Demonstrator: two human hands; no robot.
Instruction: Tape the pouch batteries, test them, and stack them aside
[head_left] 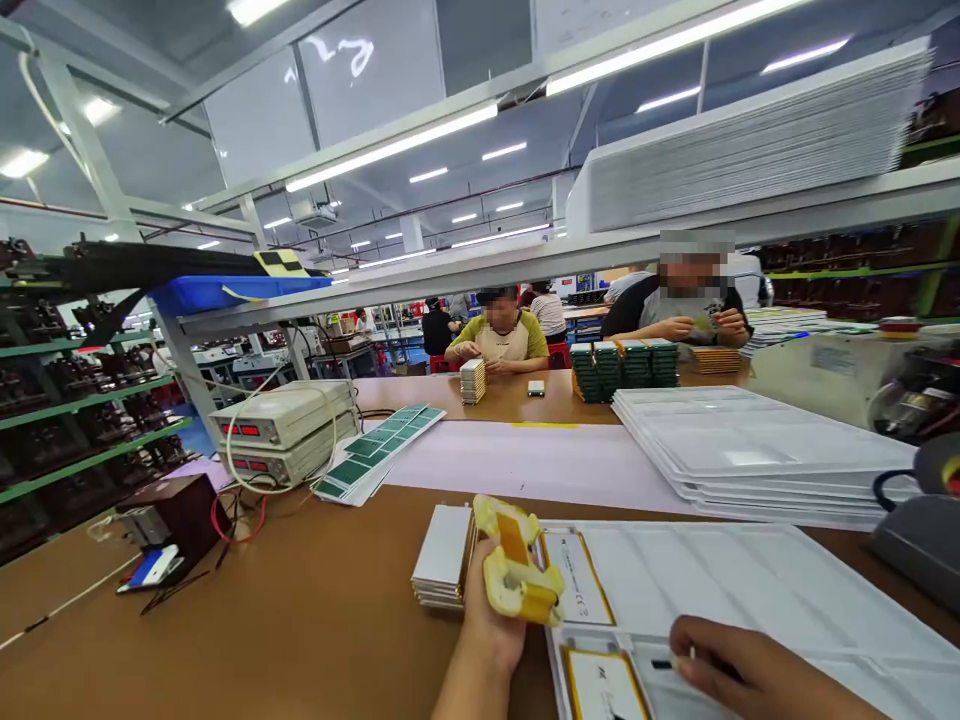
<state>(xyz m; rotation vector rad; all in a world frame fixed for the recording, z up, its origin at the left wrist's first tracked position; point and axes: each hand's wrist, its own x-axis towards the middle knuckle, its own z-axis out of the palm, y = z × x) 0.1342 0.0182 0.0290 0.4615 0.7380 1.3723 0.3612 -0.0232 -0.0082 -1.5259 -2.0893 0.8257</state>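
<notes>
My left hand (491, 610) is wrapped round a yellow fixture (517, 562) with an orange middle, held up at the near edge of a white compartment tray (712, 560). Beside it on the left stands a stack of flat white cells (442, 550). In the tray's left compartments lie two white cells with yellow edges, an upper one (577, 580) and a lower one (604, 685). Over the lower part of the tray is my right hand (731, 660), its fingers pinched by a small dark strip (661, 664); whether they hold it is hard to tell.
Stacked white trays (750, 440) stand at the right behind the work tray. To the left are two meters (285, 430) with cables, a dark test block (169, 525) and green-patterned sheets (382, 450). Two people sit across the table near green stacks (622, 370). A shelf (450, 265) crosses above.
</notes>
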